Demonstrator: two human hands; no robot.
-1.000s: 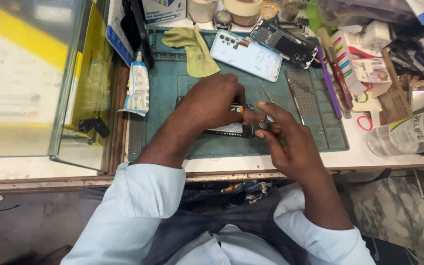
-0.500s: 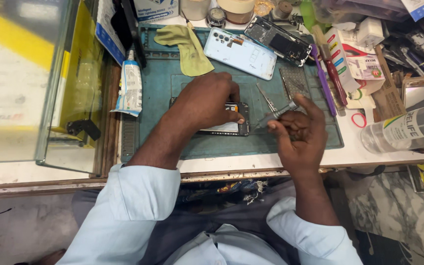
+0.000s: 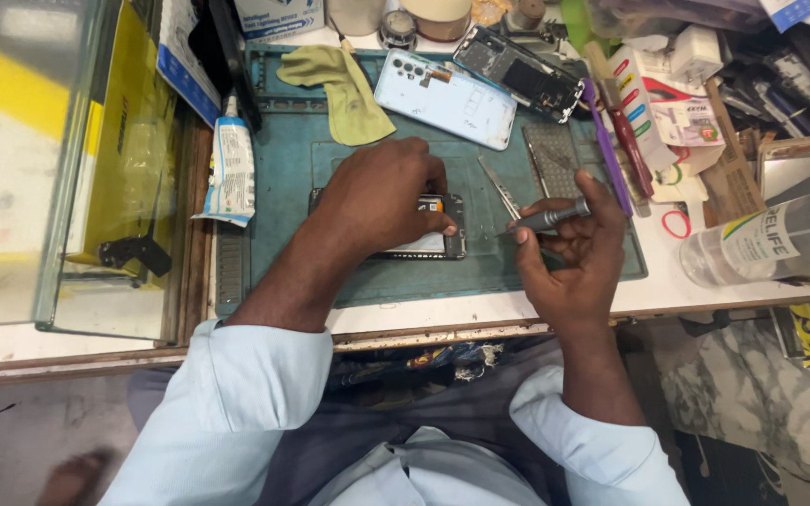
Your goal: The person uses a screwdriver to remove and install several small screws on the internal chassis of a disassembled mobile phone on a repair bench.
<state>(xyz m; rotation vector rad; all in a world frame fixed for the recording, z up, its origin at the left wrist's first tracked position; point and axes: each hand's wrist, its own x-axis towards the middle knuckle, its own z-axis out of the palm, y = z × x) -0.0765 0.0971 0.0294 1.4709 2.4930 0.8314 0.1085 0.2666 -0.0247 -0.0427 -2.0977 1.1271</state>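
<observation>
Opened phone (image 3: 428, 239) on the teal mat (image 3: 283, 187), pinned under the left hand (image 3: 382, 197).

It lies flat at the middle of the mat on the worktop (image 3: 667, 281), mostly covered by that hand, whose fingers spread and press down on its top. The right hand (image 3: 578, 258) sits just right of the phone, fingers curled tight round a grey screwdriver (image 3: 547, 218) whose tip points toward the phone's right edge. Tweezers (image 3: 499, 187) lie just beyond it on the mat.
</observation>
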